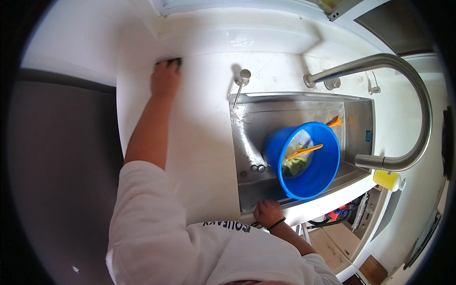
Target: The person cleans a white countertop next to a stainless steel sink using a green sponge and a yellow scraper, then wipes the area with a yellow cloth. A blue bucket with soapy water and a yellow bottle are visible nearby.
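Observation:
My left hand (165,79) is stretched to the back left of the white countertop (203,142). Its fingers press on a small dark object (175,63), mostly covered and blurred, so I cannot tell its kind. My right hand (270,213), with a black band at the wrist, rests at the front edge of the stainless steel sink (256,110); whether its fingers grip the rim is unclear. Inside the sink a blue plastic bucket (322,171) leans tilted. It contains sudsy water, a yellow-green cloth-like thing (296,166) and an orange-handled tool (304,152).
A curved metal faucet (425,117) arches over the sink's right side. Behind the sink stands a soap dispenser pump (244,75). Another orange handle (335,122) shows behind the bucket. A bottle of yellow liquid (386,180) is at the right. A dark grey surface (64,171) borders the counter's left edge.

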A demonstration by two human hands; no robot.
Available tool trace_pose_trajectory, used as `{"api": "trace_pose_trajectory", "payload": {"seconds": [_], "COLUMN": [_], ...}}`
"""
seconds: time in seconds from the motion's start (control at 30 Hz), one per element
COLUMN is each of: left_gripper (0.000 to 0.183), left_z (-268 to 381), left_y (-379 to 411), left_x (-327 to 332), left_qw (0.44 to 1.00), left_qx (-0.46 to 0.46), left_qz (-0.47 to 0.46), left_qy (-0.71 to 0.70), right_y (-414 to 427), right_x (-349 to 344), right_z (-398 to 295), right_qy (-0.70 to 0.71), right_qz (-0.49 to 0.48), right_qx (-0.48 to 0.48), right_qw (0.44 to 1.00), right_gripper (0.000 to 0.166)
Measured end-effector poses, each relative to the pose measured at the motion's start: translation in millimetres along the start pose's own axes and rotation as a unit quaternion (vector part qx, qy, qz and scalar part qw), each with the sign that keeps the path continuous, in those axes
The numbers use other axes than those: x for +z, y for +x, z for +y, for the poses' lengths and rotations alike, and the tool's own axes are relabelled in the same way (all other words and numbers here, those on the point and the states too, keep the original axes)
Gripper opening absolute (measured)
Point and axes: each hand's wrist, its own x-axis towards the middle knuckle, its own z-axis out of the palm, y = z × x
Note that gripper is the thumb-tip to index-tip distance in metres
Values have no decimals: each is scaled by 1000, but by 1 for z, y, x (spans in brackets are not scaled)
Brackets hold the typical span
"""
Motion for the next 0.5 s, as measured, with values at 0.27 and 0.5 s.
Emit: {"api": "trace_pose_trajectory", "payload": {"seconds": [0.27,0.5], "left_gripper": [31,28], "left_z": [103,81], "left_y": [25,21], "left_x": [-7,-19], "left_qw": [995,983], "left_qx": [5,54], "left_qz": [-78,-145], "left_qy": [-69,-96], "right_y": [6,3], "right_x": [-5,-7], "right_z": [-2,0], "right_qy": [7,-13], "right_qz": [19,-29], "right_qx": [-12,8], "right_qw": [1000,999], "right_gripper": [10,15]}}
